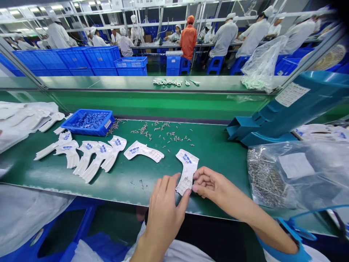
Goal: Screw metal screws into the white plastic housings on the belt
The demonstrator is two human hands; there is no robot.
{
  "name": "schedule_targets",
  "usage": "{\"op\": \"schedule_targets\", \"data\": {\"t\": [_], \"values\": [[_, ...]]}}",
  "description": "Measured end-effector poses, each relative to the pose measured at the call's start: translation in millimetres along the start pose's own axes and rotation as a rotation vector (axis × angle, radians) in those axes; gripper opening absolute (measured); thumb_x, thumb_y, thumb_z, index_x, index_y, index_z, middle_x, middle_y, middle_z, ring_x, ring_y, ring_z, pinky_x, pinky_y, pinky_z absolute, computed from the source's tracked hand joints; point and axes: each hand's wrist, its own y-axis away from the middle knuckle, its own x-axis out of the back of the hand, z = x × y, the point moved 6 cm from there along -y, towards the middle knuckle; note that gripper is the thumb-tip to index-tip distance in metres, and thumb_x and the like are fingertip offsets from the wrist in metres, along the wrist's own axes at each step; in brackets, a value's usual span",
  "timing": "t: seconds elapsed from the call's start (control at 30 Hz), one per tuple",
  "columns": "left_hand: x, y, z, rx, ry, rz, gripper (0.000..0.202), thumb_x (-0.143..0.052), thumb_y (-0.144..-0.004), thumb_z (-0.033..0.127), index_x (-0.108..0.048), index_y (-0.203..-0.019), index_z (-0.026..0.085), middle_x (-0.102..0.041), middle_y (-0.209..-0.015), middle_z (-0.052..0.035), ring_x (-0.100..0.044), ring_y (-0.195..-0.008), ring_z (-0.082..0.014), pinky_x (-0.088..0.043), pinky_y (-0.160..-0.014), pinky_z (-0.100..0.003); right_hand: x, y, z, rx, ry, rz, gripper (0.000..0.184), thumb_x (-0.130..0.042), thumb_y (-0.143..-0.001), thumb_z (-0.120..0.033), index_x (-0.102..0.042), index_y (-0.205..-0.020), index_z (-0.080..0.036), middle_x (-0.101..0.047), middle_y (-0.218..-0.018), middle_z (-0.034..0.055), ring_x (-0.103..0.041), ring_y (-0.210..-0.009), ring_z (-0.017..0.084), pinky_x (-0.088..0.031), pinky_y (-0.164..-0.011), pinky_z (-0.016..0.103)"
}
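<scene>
A curved white plastic shell [188,167] with blue pieces set in its upper end is in front of me at the table's near side. My left hand [166,203] has its lower end between thumb and index finger, the other fingers stretched forward. Along the shell's right edge, my right hand [208,183] is closed, fingers curled in and thumb beside the edge. Whatever those right fingers hold, if anything, is hidden. Another white shell [143,151] with blue pieces lies just to the left. Loose small screws [174,137] are scattered behind both shells.
Several similar white shells [102,151] lie farther left. A blue bin [89,123] of small blue parts stands behind them. On the right are a clear bag of screws [268,178] and a large teal plastic bin [305,105]. A raised green shelf [114,83] runs behind; people work beyond it.
</scene>
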Motion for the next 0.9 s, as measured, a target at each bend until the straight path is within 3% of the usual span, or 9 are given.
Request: {"op": "schedule_targets", "data": {"t": [0.1, 0.23, 0.53, 0.83, 0.9], "values": [[2.3, -2, 7, -0.106, 0.176, -0.072, 0.017, -0.052, -0.098, 0.020, -0.062, -0.111, 0.025, -0.067, -0.098, -0.0029, -0.059, -0.087, -0.0192, -0.047, -0.076, -0.033, -6, -4, 3, -0.021, -0.097, -0.060, 0.032, -0.074, -0.080, -0.044, -0.051, -0.088, -0.022, -0.060, -0.074, -0.0037, -0.053, -0.067, 0.012, -0.044, -0.064, 0.025], [4.2, -6, 6, -0.071, 0.267, -0.047, 0.011, -0.056, -0.096, 0.017, -0.065, -0.098, 0.023, -0.068, -0.090, -0.0007, -0.058, -0.081, -0.0172, -0.046, -0.074, -0.031, -7, -6, 3, -0.033, -0.172, -0.031, 0.037, -0.078, -0.077, -0.048, -0.056, -0.086, -0.020, -0.059, -0.070, -0.0038, -0.052, -0.066, 0.012, -0.043, -0.064, 0.025], [-6.2, -4, -1, 0.027, 0.278, 0.106, 0.008, -0.053, -0.094, 0.016, -0.059, -0.090, 0.020, -0.061, -0.082, -0.0009, -0.058, -0.075, -0.0155, -0.046, -0.068, -0.028, -8, -6, -4, 0.011, -0.086, 0.073, 0.035, -0.071, -0.081, -0.053, -0.068, -0.087, -0.019, -0.069, -0.082, 0.0027, -0.059, -0.076, 0.015, -0.045, -0.070, 0.027], [-5.1, -2, 1, -0.053, 0.186, 0.236, 0.006, -0.055, -0.096, 0.016, -0.058, -0.094, 0.021, -0.063, -0.083, -0.0019, -0.059, -0.077, -0.0166, -0.048, -0.069, -0.029, -11, -11, -5, -0.010, -0.012, 0.037, 0.035, -0.064, -0.087, -0.053, -0.068, -0.087, -0.019, -0.068, -0.081, 0.0024, -0.059, -0.074, 0.015, -0.043, -0.066, 0.026], [-5.3, -3, 0, -0.069, 0.184, 0.216, 0.007, -0.053, -0.097, 0.016, -0.058, -0.096, 0.021, -0.064, -0.085, -0.0024, -0.060, -0.079, -0.0170, -0.049, -0.071, -0.030, -8, -13, -4, -0.014, 0.011, 0.029, 0.035, -0.062, -0.088, -0.053, -0.066, -0.087, -0.019, -0.066, -0.077, 0.0012, -0.057, -0.072, 0.015, -0.042, -0.065, 0.026]]}}
